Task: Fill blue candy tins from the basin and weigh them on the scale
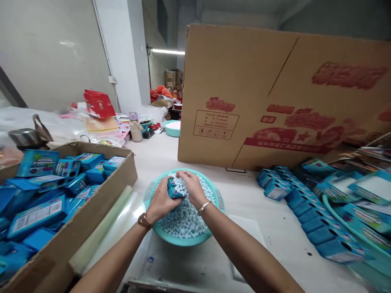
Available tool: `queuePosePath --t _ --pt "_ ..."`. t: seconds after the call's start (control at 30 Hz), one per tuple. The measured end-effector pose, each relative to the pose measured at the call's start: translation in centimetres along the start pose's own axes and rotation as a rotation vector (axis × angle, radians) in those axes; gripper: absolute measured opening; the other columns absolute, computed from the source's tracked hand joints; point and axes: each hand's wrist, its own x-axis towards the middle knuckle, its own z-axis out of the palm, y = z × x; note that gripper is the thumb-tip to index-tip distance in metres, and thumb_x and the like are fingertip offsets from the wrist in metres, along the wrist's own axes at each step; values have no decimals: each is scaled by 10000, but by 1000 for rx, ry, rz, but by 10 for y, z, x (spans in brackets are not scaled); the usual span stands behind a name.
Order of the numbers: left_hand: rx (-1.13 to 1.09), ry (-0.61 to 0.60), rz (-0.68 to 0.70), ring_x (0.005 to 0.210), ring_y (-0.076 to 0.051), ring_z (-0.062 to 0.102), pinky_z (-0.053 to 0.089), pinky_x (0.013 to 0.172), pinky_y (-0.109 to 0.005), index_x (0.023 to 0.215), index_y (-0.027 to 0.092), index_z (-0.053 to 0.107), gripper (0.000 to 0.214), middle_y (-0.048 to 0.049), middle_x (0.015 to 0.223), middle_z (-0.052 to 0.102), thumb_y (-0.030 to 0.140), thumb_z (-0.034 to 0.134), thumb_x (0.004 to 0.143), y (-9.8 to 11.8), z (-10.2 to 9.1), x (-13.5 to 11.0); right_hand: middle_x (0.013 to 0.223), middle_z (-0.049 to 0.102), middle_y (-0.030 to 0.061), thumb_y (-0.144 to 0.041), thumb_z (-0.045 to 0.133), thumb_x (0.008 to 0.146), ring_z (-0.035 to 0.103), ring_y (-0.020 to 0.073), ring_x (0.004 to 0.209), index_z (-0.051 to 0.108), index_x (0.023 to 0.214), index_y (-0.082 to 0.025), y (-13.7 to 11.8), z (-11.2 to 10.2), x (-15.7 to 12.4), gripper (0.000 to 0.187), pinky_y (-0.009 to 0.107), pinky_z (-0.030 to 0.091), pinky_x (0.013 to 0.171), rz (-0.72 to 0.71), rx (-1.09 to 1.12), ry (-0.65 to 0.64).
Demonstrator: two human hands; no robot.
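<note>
Above a turquoise basin (pixel 184 241) full of small pale blue candies (pixel 183 223), my left hand (pixel 161 199) grips a small blue printed box (pixel 174 191). Candies are heaped at the box's upper side. Curled over that heap are the fingers of my right hand (pixel 193 186), which are closed and touch the candies. The box's opening is hidden by the candies and fingers. Both wrists rest over the near part of the basin.
An open carton (pixel 100 195) at left holds many blue boxes (pixel 39 215). A large cardboard box (pixel 226 134) stands behind the basin. Rows of blue boxes with round holes (pixel 314 221) stand at right, beside another basin (pixel 331 209) heaped with blue packaging.
</note>
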Motion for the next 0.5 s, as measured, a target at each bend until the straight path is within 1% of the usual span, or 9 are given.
queuePosePath --t 0.17,0.3,0.37,0.43,0.5 --pt "10 -36 55 1133 -279 526 429 964 -429 1238 203 428 677 -88 1212 535 264 708 625 6 0 0 778 678 28 -448 622 717 598 183 810 687 707 -175 2 -4 -5 281 291 428 785 -50 -18 50" --pt "40 -43 56 1074 -281 558 451 920 -424 1203 199 469 635 -78 1137 571 255 706 616 15 -3 2 804 692 44 -481 624 725 613 202 841 704 764 -167 0 -6 -9 326 303 441 790 -46 -15 0" --pt "52 -33 50 1083 -280 554 448 926 -420 1208 203 464 635 -78 1147 568 254 702 621 19 -4 3 844 700 53 -501 621 732 617 209 863 707 806 -168 -4 -6 -10 352 306 450 790 -50 -3 -21" --pt "58 -15 46 1113 -277 537 434 948 -418 1225 203 441 649 -83 1176 554 265 699 632 21 -4 4 866 702 66 -528 603 749 619 211 877 706 822 -163 -7 -5 -10 386 308 453 803 -70 2 -17" --pt "60 -12 46 1113 -275 534 429 955 -415 1223 199 435 659 -82 1172 552 265 705 626 22 -2 5 847 701 77 -550 598 748 621 212 863 705 794 -151 -8 -6 -9 416 309 453 806 -74 -16 10"
